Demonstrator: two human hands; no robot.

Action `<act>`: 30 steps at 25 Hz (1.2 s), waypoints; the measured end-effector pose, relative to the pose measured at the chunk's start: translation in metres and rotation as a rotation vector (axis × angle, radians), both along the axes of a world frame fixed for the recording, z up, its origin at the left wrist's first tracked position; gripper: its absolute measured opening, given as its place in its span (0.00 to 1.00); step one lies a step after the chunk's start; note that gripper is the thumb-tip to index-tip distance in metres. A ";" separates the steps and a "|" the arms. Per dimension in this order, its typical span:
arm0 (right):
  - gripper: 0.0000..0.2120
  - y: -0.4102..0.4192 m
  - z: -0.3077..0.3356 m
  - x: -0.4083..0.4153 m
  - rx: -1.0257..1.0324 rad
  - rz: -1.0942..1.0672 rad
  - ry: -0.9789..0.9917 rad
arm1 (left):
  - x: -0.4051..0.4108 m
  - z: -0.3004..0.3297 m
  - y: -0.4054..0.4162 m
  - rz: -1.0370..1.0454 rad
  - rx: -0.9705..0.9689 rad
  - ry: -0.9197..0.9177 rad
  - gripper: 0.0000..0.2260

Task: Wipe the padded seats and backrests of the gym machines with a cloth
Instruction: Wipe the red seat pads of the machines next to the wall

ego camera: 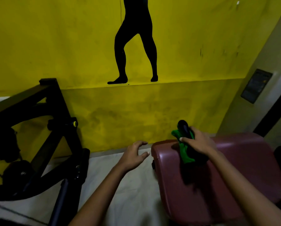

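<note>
Just cloth (186, 150) over padded seat (234, 168)

Green cloth (185, 149) bunched, hanging down over maroon padded seat (226, 173), near its far-left corner.

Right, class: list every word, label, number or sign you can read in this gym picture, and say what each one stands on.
No text can be read anywhere.
The dark plate on the right wall: any print is too blurred to read.
The black figure on the yellow wall: a picture, no letters.
</note>
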State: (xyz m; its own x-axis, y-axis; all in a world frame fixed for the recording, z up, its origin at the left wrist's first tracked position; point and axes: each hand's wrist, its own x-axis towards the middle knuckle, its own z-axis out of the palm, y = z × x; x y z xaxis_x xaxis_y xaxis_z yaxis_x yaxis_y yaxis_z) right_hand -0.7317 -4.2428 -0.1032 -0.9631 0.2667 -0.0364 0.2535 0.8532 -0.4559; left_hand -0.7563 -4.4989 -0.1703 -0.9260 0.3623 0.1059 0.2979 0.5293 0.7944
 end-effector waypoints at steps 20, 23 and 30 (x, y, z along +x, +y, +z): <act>0.24 0.090 -0.007 -0.254 0.024 -0.272 -0.124 | -0.350 -0.034 0.146 -0.437 -0.096 -0.012 0.19; 0.26 0.100 -0.011 -0.280 0.068 -0.416 -0.197 | -0.401 -0.040 0.179 -0.549 -0.073 -0.059 0.20; 0.28 0.142 -0.026 -0.316 -0.004 -0.724 -0.246 | -0.468 -0.051 0.244 -0.808 -0.078 -0.086 0.20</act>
State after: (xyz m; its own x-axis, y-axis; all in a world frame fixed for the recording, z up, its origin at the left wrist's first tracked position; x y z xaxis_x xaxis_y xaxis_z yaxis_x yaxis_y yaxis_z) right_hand -1.0479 -4.1006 -0.1294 -0.5119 0.8278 -0.2294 0.8435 0.4340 -0.3164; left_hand -1.2248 -4.2549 -0.2210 -0.3793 0.9252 -0.0071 0.5509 0.2320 0.8017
